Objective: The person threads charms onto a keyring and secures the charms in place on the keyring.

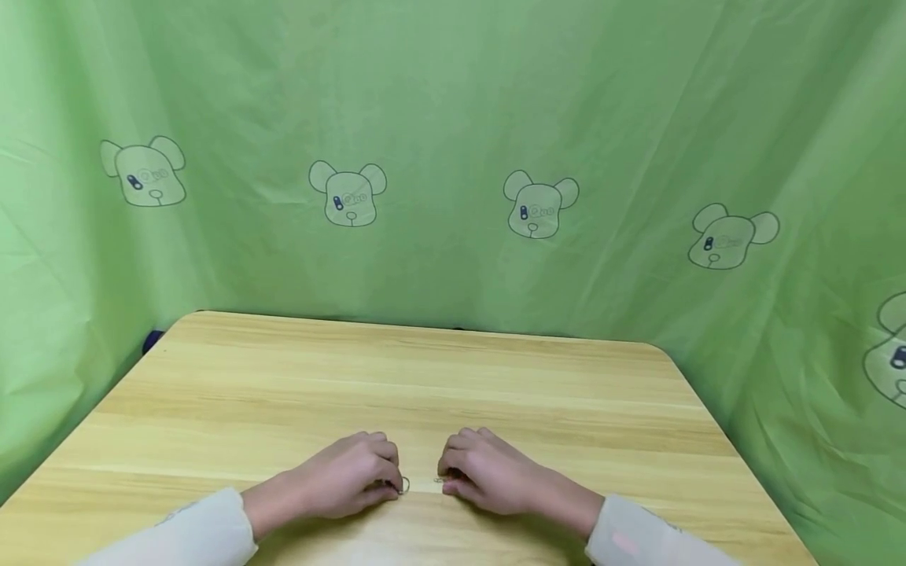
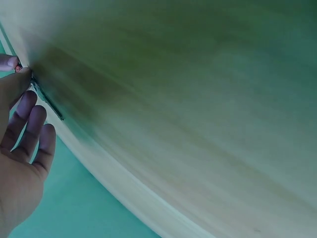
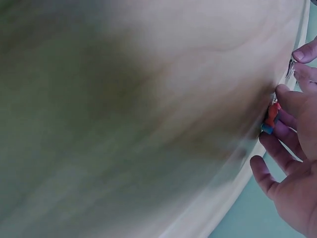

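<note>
Low over the wooden table, my left hand (image 1: 357, 475) pinches a thin metal key ring (image 1: 408, 485) between thumb and fingertips. In the left wrist view a slim dark piece (image 2: 49, 103) sticks out below those fingers; its kind is unclear. Facing it, a short gap to the right, my right hand (image 1: 491, 472) pinches a small orange-and-blue charm (image 3: 272, 117), mostly covered by the fingers in the head view. A bit of thin metal (image 1: 438, 479) pokes from the right fingertips towards the ring. Ring and charm look apart in the head view.
The light wood table (image 1: 396, 369) has rounded far corners. A green curtain (image 1: 439, 94) printed with bear heads hangs behind it and along both sides. Some small dark object (image 1: 152, 340) shows past the table's far left edge.
</note>
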Available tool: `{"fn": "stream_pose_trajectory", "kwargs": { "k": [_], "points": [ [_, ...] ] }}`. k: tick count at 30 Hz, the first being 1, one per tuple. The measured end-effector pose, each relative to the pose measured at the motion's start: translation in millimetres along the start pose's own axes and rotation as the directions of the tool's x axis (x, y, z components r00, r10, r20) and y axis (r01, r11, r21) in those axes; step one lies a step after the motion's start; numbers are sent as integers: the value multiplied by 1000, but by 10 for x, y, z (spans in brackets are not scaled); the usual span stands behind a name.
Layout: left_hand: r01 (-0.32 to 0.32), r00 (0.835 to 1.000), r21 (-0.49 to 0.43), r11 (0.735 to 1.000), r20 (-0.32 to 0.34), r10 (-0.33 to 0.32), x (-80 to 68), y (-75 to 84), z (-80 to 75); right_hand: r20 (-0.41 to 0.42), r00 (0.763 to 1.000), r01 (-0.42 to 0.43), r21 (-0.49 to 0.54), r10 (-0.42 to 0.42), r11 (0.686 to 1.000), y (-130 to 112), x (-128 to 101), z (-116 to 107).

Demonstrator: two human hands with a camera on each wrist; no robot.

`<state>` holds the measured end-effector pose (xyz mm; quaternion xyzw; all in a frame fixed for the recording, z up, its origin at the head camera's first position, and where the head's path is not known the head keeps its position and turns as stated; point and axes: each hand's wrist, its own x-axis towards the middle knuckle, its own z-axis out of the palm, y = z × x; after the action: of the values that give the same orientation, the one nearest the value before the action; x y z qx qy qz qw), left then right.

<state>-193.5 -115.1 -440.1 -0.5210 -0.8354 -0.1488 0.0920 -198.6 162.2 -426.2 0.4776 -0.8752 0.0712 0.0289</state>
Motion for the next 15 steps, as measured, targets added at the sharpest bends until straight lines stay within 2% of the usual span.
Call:
{"fn": "stream_pose_trajectory", "kwargs": {
  "k": [7,11,15],
  "points": [
    [-2,999,25,1000,34,1,34,30,-9,-7,999,41,-89,-42,995,-23,52,-34],
    [36,997,19,999,66,-37,45,36,-11,6,998,59,-177,-59,982,-30,88,-51],
    [78,993,5,997,88,-78,46,40,-13,44,996,82,-288,-72,954,-12,102,-50]
  ]
}}
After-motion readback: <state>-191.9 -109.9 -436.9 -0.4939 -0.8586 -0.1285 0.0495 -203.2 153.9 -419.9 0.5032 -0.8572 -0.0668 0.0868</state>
